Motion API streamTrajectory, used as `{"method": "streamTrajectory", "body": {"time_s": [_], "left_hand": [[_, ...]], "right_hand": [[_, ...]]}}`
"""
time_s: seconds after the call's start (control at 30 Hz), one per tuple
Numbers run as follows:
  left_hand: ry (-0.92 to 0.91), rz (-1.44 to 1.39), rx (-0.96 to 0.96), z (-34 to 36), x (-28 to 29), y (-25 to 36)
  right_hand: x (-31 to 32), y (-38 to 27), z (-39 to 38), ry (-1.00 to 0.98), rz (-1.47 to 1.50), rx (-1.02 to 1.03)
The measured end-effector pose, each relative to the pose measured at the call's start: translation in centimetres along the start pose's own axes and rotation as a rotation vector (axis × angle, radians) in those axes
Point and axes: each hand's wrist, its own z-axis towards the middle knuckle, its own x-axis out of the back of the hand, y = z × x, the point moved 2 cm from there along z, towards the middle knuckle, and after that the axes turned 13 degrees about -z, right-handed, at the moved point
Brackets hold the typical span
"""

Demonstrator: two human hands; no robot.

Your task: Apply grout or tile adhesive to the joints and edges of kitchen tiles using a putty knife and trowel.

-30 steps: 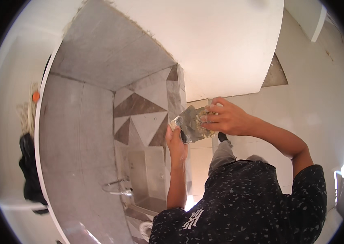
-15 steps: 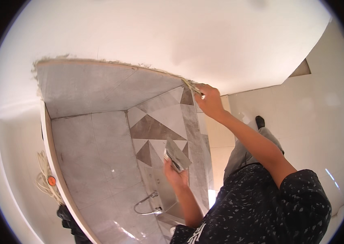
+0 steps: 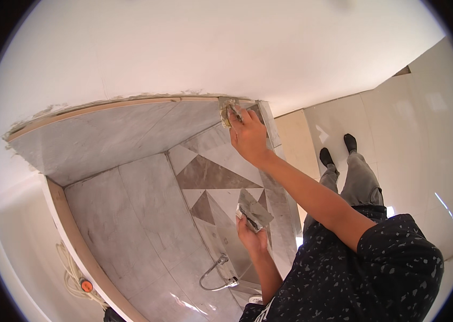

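the right hand (image 3: 248,134) grips a small putty knife (image 3: 227,110) pressed at the tiled wall's (image 3: 130,177) top seam; the left hand (image 3: 250,236), well below, clasps a loaded trowel (image 3: 255,211), farther from that seam.

There is no package, label, sign or screen to see anywhere in this view of the tiled room.
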Motion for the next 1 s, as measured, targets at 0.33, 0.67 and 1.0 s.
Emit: {"method": "streamTrajectory", "body": {"time_s": [0.33, 0.67, 1.0], "left_hand": [[0.012, 0.011, 0.033, 4.2, 0.9, 1.9], [-0.068, 0.067, 0.000, 5.8, -1.6, 2.3], [-0.267, 0.703, 0.095, 11.7, -9.3, 2.5]], "right_hand": [[-0.8, 2.4, -1.0, 0.032, -0.054, 0.040], [-1.4, 3.1, -1.5, -0.002, -0.066, -0.013], [9.8, 8.2, -1.7, -0.422, 0.034, 0.490]]}}
